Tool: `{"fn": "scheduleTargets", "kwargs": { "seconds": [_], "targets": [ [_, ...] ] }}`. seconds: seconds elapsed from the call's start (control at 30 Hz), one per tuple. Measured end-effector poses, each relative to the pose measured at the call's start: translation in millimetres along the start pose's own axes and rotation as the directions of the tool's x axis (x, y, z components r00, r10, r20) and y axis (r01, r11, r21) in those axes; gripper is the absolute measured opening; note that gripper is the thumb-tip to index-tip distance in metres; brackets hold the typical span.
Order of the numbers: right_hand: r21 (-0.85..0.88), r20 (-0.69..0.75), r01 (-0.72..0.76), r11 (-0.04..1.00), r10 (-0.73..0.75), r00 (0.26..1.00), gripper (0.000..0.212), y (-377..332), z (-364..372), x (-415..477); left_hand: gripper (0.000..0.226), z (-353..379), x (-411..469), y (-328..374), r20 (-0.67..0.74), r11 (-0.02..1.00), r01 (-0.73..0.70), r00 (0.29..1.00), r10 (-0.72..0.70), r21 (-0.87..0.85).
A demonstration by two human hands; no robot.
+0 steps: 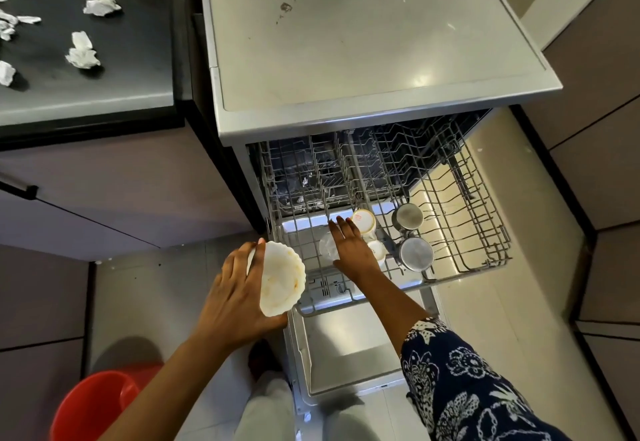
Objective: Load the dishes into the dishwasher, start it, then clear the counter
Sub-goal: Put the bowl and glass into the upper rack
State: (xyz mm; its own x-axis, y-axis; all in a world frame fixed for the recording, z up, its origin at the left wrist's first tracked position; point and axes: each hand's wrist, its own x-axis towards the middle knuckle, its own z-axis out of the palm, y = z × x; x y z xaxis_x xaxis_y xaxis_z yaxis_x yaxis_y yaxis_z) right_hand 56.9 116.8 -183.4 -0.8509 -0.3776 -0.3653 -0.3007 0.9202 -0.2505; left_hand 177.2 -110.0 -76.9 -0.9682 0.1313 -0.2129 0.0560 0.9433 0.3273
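Pale glossy floor tiles point(145, 288) fill the lower left of the frame and run up the right side, where they catch a warm sheen. Mauve-grey cabinet fronts point(86, 198) with a metal handle point(17, 186) stand at left under a black counter point(131, 42). Similar panels point(595, 170) with dark seams line the right edge. A red bucket point(93, 406) sits at lower left.

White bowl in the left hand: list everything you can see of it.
The white bowl has a scalloped rim and a smooth, glossy surface; ceramic or plastic, cannot tell. Faint yellowish smears mark its inside. It is tipped on edge, opening facing right. The left hand grips it from behind, one fingertip over the top rim. It hangs beside the front left corner of the pulled-out rack; nothing else visibly touches it.
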Motion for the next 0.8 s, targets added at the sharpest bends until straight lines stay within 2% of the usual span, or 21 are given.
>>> {"fn": "scheduleTargets", "kwargs": {
  "seconds": [0.13,0.23,0.3,0.33,0.4,0.47,0.53,0.57,0.63,0.8],
  "targets": [
    [0.118,-0.085,-0.013,0.993,0.023,0.996,0.080,-10.9,-5.4,-17.8,0.116,-3.0,7.2,1.9,0.001,1.000,-0.012,1.000,0.012,-0.020],
    [0.398,-0.197,-0.090,0.913,0.181,0.963,0.059,-23.6,-8.2,-35.1,0.117,-9.1,13.6,4.2,0.006,0.999,-0.031,1.000,0.031,-0.027],
    [0.667,-0.153,-0.165,0.727,0.350,0.924,0.040,-31.7,-18.1,-47.7,0.116,-15.3,18.0,7.4,0.002,0.998,-0.054,0.999,0.054,-0.034],
    [0.802,-0.082,-0.179,0.569,0.403,0.912,0.030,-35.4,-25.8,-54.9,0.116,-18.0,20.4,10.4,-0.007,0.997,-0.073,0.997,0.073,-0.037],
    [0.963,0.114,-0.195,0.183,0.378,0.919,0.015,-43.1,-42.8,-70.3,0.117,-21.3,24.8,18.9,-0.012,0.993,-0.104,0.995,0.104,-0.062],
    [0.951,0.304,-0.280,-0.130,0.245,0.921,0.018,-45.1,-60.2,-84.9,0.116,-24.8,30.7,34.1,-0.014,0.986,-0.132,0.991,0.131,-0.106],
    [0.888,0.385,-0.344,-0.303,0.084,0.919,0.025,-34.6,-73.9,-96.3,0.116,-26.7,38.6,58.6,-0.025,0.974,-0.178,0.984,0.176,-0.139],
    [0.861,0.400,-0.363,-0.357,0.031,0.916,0.032,-27.8,-79.5,-100.2,0.118,-26.7,42.3,71.2,-0.014,0.967,-0.194,0.981,0.195,-0.163],
    [0.833,0.409,-0.396,-0.386,-0.052,0.911,0.039,-5.4,-88.5,-106.9,0.120,-20.4,47.0,101.9,0.013,0.961,-0.186,0.981,0.192,-0.206],
    [0.761,0.409,-0.434,-0.483,-0.162,0.898,0.054,60.1,-96.5,-108.7,0.123,8.1,64.1,166.6,-0.018,0.960,-0.132,0.991,0.131,-0.248]
  ]
}}
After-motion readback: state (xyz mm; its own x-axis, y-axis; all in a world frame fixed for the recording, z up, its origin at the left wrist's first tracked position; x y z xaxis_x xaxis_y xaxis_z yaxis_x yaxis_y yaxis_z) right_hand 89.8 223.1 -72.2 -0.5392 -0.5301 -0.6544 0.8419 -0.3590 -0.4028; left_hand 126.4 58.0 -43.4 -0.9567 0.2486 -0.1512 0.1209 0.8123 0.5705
